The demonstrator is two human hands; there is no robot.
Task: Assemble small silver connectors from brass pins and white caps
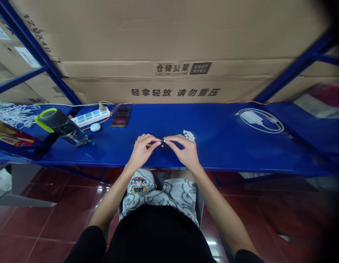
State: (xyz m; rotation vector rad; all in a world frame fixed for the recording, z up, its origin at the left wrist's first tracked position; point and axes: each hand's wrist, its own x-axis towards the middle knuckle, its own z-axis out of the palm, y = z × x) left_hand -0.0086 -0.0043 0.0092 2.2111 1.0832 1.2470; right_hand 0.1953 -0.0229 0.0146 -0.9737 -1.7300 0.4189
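Over the tabletop (226,146), toward its near edge, I watch a tiny thin piece (162,141) spanning left to right between left hand (141,150) and right hand (188,150). Each grip seems pinched closed on one end; loose white bits (189,135) lie just beyond the right.

blue table (226,149) | white pieces (189,135) | bottle (68,128) | power strip (92,117) | charger (251,117)

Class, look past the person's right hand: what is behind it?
Just beyond the right hand, a cluster of small white pieces lies on the blue table, with printed cardboard farther back. Whatever the hand itself covers cannot be seen.
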